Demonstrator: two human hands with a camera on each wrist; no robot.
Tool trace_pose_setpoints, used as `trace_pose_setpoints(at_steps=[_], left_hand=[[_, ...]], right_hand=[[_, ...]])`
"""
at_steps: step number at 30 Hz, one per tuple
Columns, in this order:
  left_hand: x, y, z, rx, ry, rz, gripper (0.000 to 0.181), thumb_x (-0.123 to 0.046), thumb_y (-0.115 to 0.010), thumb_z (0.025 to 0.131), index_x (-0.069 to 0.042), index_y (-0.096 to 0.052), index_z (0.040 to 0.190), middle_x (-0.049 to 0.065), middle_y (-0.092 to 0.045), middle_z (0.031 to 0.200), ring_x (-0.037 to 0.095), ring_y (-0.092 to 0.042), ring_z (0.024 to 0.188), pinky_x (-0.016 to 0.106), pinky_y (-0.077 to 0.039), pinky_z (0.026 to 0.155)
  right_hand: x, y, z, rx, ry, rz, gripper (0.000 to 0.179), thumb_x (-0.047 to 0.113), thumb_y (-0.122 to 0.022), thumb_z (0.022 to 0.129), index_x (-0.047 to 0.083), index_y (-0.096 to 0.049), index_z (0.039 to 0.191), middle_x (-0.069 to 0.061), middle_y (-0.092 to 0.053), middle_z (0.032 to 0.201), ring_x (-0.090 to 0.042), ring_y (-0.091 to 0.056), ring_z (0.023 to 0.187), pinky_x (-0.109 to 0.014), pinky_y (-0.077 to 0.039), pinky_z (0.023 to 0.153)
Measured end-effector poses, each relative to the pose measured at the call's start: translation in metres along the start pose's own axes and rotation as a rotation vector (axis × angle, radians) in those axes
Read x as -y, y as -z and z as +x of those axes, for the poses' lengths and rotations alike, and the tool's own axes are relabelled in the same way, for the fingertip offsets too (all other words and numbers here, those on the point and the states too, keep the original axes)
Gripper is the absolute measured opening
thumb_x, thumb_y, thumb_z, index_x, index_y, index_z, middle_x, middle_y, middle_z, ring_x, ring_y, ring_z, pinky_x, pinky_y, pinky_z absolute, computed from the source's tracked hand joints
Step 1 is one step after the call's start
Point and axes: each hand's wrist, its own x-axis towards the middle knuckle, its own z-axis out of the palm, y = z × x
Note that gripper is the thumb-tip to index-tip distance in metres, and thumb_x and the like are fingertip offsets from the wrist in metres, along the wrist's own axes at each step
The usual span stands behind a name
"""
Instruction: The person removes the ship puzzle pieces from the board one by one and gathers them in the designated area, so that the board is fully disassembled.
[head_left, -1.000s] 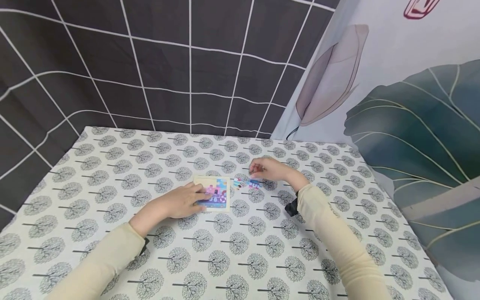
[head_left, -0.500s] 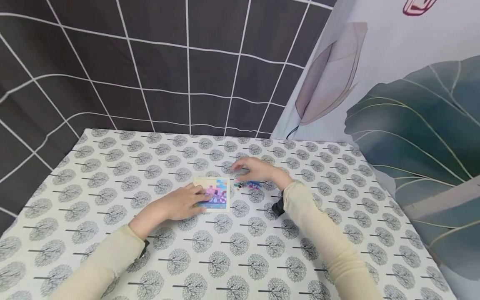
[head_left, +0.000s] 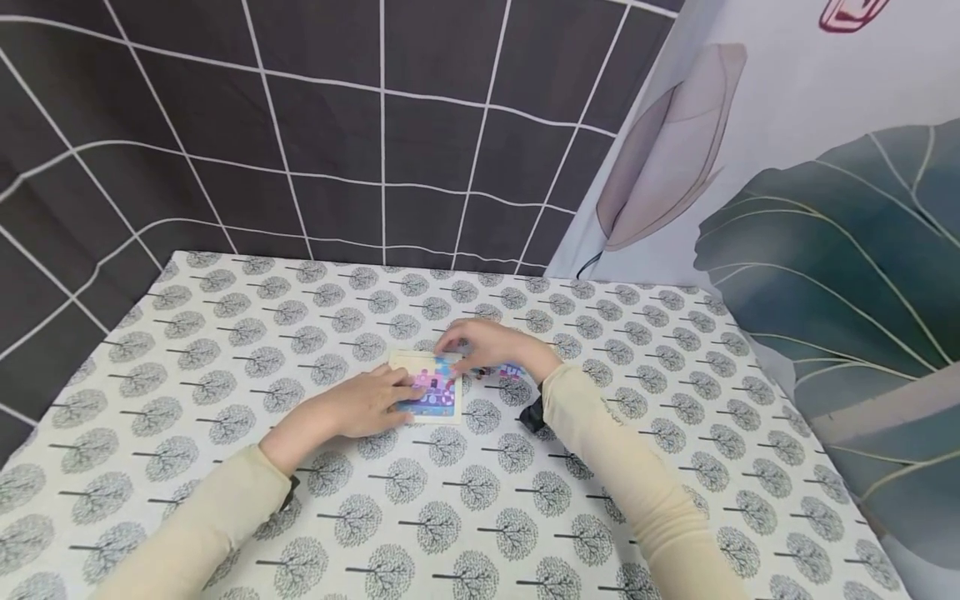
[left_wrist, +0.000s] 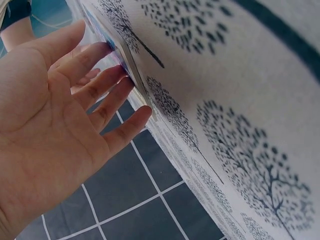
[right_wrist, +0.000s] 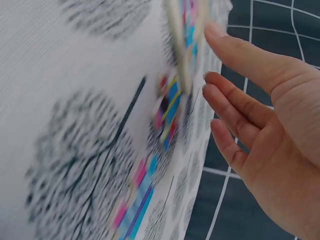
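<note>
A small jigsaw puzzle in a pale frame [head_left: 459,412] lies on the table, with pink, purple and blue pieces in it and a bare cream area at its upper left. My left hand [head_left: 367,402] rests over its left side, fingers extended, fingertips [left_wrist: 122,70] at its edge in the left wrist view. My right hand [head_left: 487,343] is at the frame's upper right corner, thumb and fingers apart. No piece shows between them. In the right wrist view, the thumb of this right hand [right_wrist: 280,115] overlaps the frame's edge. Beside the frame lie a striped puzzle piece [right_wrist: 171,107] and a pink-and-blue piece [head_left: 511,371].
A white tablecloth [head_left: 442,525] printed with grey trees covers the table. Behind it hangs a dark curtain [head_left: 322,125] with white grid lines. A pale cloth with large leaf shapes [head_left: 847,275] hangs at the right.
My right hand has moved left, from over the loose pieces to the puzzle's upper right corner, its thumb and fingers spreading apart. The left hand stays on the puzzle.
</note>
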Motion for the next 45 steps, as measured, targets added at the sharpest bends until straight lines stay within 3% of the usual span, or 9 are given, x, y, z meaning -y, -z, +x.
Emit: trace_pose_setpoints(at_steps=[6,11,23,32,38,45], left_hand=[[-0.001,-0.001,0.0,0.023,0.002,-0.012,0.048,-0.031,-0.047,0.096,-0.006,-0.046,0.138,0.018,-0.042,0.139,0.038,-0.037,0.128,0.054,-0.034,0.106],[0.0,-0.001,0.0,0.024,0.002,0.002,0.048,-0.031,-0.048,0.096,-0.006,-0.046,0.137,0.019,-0.043,0.136,0.038,-0.039,0.126,0.053,-0.036,0.105],[0.003,0.002,0.002,0.014,-0.008,0.012,0.048,-0.032,-0.048,0.096,-0.007,-0.046,0.137,0.018,-0.044,0.136,0.037,-0.04,0.125,0.052,-0.036,0.105],[0.003,0.001,0.003,0.014,-0.002,0.021,0.048,-0.031,-0.048,0.096,-0.007,-0.046,0.137,0.018,-0.043,0.138,0.04,-0.037,0.128,0.054,-0.033,0.106],[0.002,0.002,0.002,0.012,0.001,0.015,0.047,-0.031,-0.049,0.096,-0.008,-0.048,0.136,0.016,-0.047,0.134,0.033,-0.043,0.121,0.05,-0.04,0.102],[0.003,0.001,0.002,0.011,0.008,0.0,0.047,-0.032,-0.049,0.095,-0.009,-0.048,0.136,0.015,-0.046,0.135,0.034,-0.041,0.124,0.05,-0.038,0.104]], right_hand=[[0.008,-0.003,0.007,0.054,0.002,-0.005,0.04,0.02,-0.076,0.076,0.014,-0.065,0.115,0.0,-0.062,0.114,-0.014,-0.055,0.105,-0.028,-0.043,0.097],[0.01,-0.003,0.011,0.071,0.002,0.016,0.036,0.016,-0.077,0.074,0.012,-0.067,0.109,-0.001,-0.063,0.107,-0.014,-0.056,0.1,-0.024,-0.045,0.093],[0.014,0.002,0.021,0.134,-0.164,0.019,0.026,0.018,-0.081,0.071,0.012,-0.07,0.094,0.0,-0.058,0.103,-0.014,-0.053,0.093,-0.024,-0.046,0.088],[0.012,0.002,0.018,0.128,-0.099,0.004,0.027,0.018,-0.079,0.072,0.01,-0.069,0.097,-0.006,-0.052,0.118,-0.02,-0.049,0.111,-0.031,-0.038,0.104],[0.013,-0.003,0.016,0.104,-0.057,-0.008,0.029,0.018,-0.078,0.073,0.012,-0.069,0.1,-0.003,-0.056,0.113,-0.016,-0.052,0.105,-0.029,-0.041,0.098],[0.01,-0.006,0.013,0.079,-0.052,0.005,0.029,0.019,-0.078,0.073,0.013,-0.068,0.1,0.0,-0.059,0.106,-0.013,-0.051,0.098,-0.025,-0.043,0.09]])
